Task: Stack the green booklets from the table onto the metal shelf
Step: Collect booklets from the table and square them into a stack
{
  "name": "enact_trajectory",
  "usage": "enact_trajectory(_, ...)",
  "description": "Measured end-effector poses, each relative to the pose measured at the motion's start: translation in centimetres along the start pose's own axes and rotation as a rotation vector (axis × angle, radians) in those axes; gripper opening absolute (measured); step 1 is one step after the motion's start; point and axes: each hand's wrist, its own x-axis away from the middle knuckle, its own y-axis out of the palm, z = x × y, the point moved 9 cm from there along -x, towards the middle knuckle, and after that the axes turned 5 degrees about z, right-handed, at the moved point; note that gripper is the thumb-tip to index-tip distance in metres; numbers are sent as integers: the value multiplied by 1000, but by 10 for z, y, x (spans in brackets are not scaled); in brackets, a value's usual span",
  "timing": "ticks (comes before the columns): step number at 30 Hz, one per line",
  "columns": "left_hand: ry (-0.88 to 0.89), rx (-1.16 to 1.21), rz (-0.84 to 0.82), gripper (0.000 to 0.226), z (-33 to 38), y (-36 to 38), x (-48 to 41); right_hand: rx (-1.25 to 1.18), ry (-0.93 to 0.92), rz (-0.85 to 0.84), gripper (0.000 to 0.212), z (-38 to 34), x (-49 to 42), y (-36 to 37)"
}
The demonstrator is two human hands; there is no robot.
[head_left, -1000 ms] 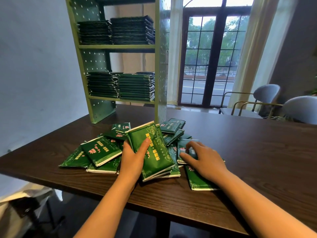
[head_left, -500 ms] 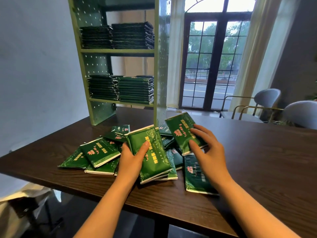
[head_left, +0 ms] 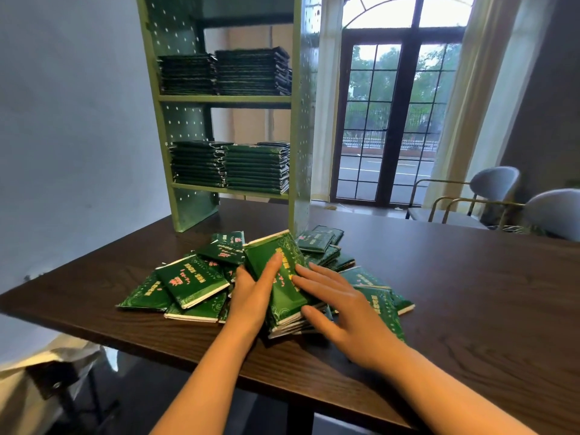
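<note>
on the table point(head_left: 439, 293) my right hand point(head_left: 342, 306), now flat and released, has just added its booklet point(head_left: 270, 255) to the pile point(head_left: 292, 324) my left hand point(head_left: 251, 293) grips, soon for the shelf point(head_left: 226, 98).

Two grey chairs point(head_left: 493, 185) stand well beyond the right hand point(head_left: 348, 312). Behind them, a paned door point(head_left: 392, 120) stands between curtains point(head_left: 464, 105).

Fingers of left hand point(head_left: 251, 293) out of sight under held booklets point(head_left: 261, 255); shelf point(head_left: 226, 98) top cropped.

Pale curtains point(head_left: 455, 120) flank a window point(head_left: 389, 120), seemingly arched.
</note>
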Motion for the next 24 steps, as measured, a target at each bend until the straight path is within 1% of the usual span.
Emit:
enact_trajectory(3,24,22,-37,82,0,2,4,-21,67,-44,42,4,0,-3)
enact_trajectory(5,49,26,-32,57,-1,-1,6,12,119,-5,41,8,-2,-16)
enact_trajectory(6,56,31,-34,47,-2,-2,5,87,160,24,40,13,-4,-25)
enact_trajectory(7,61,36,-51,41,-2,-2,4,204,215,32,39,19,-5,-34)
enact_trajectory(8,63,43,-71,38,-2,0,4,343,289,1,40,29,-3,-40)
enact_trajectory(10,74,70,-94,37,0,1,5,596,453,-175,46,51,6,-46)
enact_trajectory(11,82,72,-96,37,1,1,6,683,512,-276,51,59,13,-47)
enact_trajectory(12,88,66,-94,37,1,2,6,740,554,-354,58,65,19,-48)
enact_trajectory(14,92,59,-96,38,1,2,6,781,602,-426,72,69,32,-51)
enact_trajectory(16,96,54,-98,42,0,2,6,796,601,-441,80,66,39,-54)
enact_trajectory(19,96,49,-99,52,0,2,6,781,590,-416,84,59,43,-54)
enact_trajectory(22,91,59,-93,52,0,1,5,666,634,-367,87,60,43,-58)
enact_trajectory(24,90,53,-100,54,-1,1,6,547,684,-348,92,66,44,-62)
